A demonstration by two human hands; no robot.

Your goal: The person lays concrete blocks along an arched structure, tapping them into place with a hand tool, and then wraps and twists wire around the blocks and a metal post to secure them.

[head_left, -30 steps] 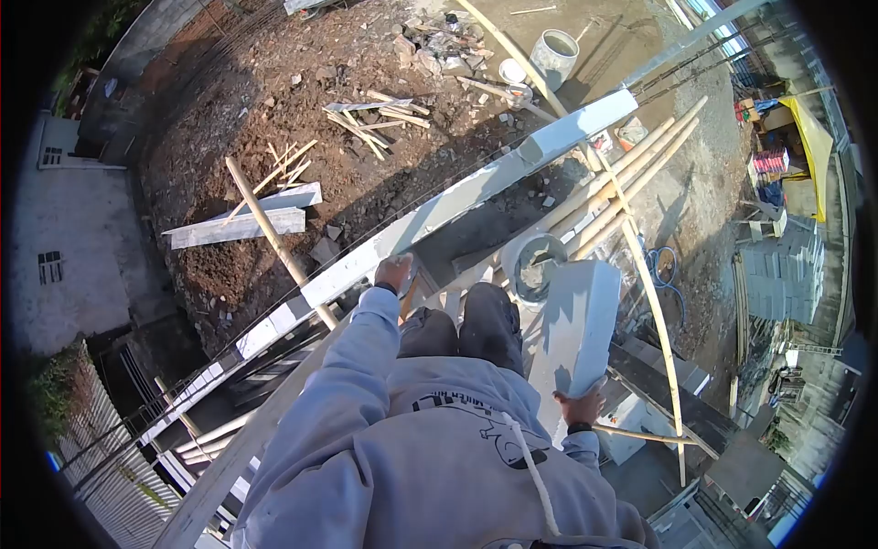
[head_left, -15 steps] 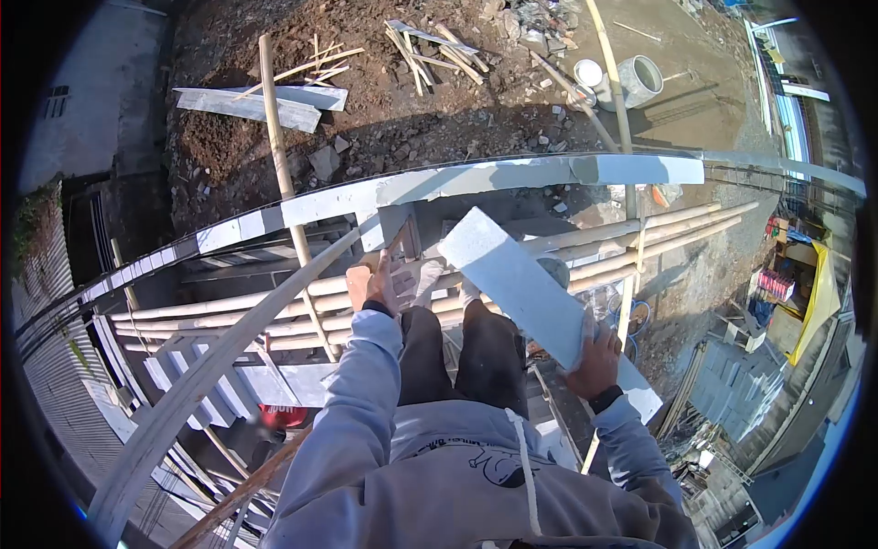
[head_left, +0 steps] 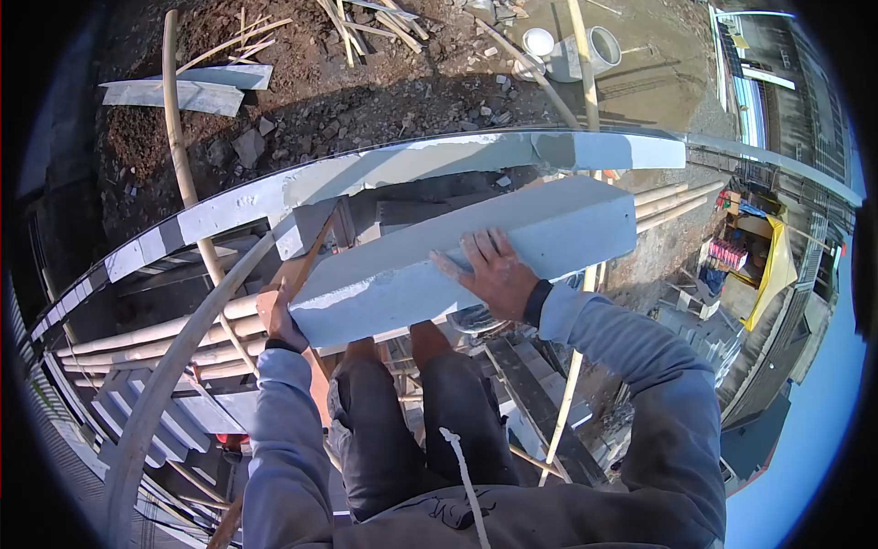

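As the dirt plot [head_left: 315, 105] spreads out beyond it, a long pale wall [head_left: 412, 163] arcs across the view, with several bamboo poles [head_left: 165, 326] along its near side to the left. Large and grey-white, a block [head_left: 416, 285] slants crosswise between that wall and the person's legs [head_left: 380, 439]; what supports it from beneath is hidden. Against its near face the right hand [head_left: 496, 277] lies flat, fingers spread. At the block's left end the left hand [head_left: 283, 317] touches it, though I cannot tell whether its fingers pinch the edge.
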